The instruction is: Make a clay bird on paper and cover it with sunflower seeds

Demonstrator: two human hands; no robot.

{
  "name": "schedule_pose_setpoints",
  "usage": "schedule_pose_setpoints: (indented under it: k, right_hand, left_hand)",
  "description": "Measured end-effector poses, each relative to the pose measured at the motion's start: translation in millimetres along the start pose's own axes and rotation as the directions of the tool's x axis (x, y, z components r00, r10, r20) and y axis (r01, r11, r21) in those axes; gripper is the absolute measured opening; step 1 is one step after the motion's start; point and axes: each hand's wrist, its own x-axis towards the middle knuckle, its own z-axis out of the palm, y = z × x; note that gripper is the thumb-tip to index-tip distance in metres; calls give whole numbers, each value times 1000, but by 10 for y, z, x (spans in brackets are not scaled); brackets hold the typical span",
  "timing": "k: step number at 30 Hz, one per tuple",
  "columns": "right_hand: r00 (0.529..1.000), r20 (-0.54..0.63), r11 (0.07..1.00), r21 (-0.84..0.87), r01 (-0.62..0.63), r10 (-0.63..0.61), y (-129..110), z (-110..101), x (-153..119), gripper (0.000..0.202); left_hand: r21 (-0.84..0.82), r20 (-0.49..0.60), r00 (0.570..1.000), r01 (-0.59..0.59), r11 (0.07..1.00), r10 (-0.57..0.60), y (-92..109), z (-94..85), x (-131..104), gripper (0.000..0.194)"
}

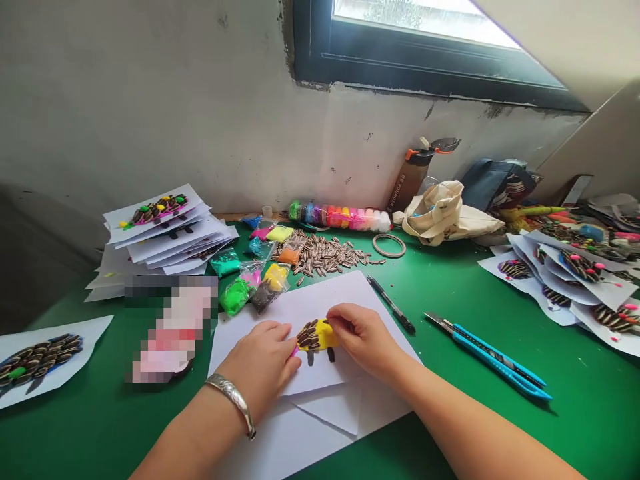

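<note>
A yellow clay shape lies on white paper, its left part covered with striped sunflower seeds. Pink clay shows at its left end, and two dark legs stick out below. My left hand, with a silver bracelet on the wrist, rests on the paper, fingers slightly apart at the pink end. At the shape's upper right, my right hand has thumb and forefinger pinched together; whatever is between them is too small to make out.
Loose seeds and bags of coloured clay lie behind the paper. A pen and a blue cutter are at the right. Paper stacks stand left and right. A bottle leans near the wall.
</note>
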Motion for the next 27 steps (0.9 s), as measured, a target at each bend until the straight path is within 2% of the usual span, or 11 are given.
schedule_pose_setpoints:
  k: [8,16,22,27]
  right_hand:
    - [1000,11,1000,-30,4,-4,3,1,19,17]
    - [1000,6,998,-51,26,-25,-4,7,13,18]
    - [1000,-19,1000,-28,1,-2,3,12,6,20]
    - [998,-34,999,-7,53,-53,-8,4,-1,20]
  left_hand:
    - [-22,29,1000,13,1000,-12,-5,-58,-52,22]
    - [38,21,1000,16,999,-17,68,-7,-35,20]
    - [0,107,993,55,999,-54,87,-164,-26,23]
    - [-5,36,994,105,995,-104,83,-216,-26,26]
